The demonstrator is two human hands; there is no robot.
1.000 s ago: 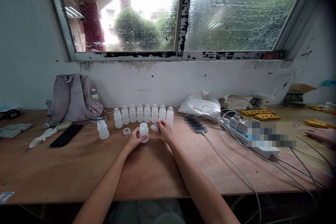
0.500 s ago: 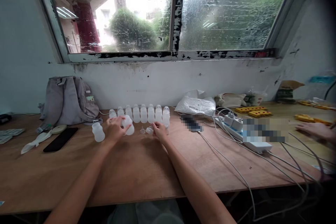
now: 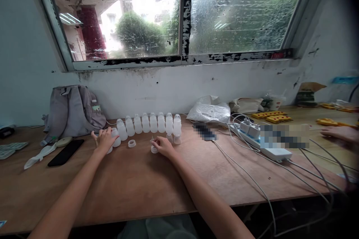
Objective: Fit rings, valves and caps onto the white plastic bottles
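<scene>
Several frosted white bottles with clear caps [image 3: 153, 122] stand in a row toward the wall. At the row's left end, my left hand [image 3: 103, 141] is wrapped round an upright frosted bottle [image 3: 116, 138]; another white piece shows low beneath the hand. My right hand [image 3: 159, 145] pinches a small clear piece [image 3: 152, 141] just above a white ring [image 3: 154, 150] on the table. Between my hands lies a second white ring [image 3: 131, 143]. Small clear caps [image 3: 177, 139] sit right of my right hand, before the row's right end.
A grey backpack [image 3: 71, 112], black phone [image 3: 66, 152] and white strap [image 3: 42, 155] lie left. Rightward are a silver bag [image 3: 209, 110], a power strip [image 3: 269, 149] with trailing cables, yellow blocks [image 3: 269, 115], and another person's hand [image 3: 338, 133] at the far right.
My left hand has moved left with the bottle, beside where the lone bottle stood. My right hand has shifted left and down. A white ring now shows between them, and the row's left end is uncovered.
</scene>
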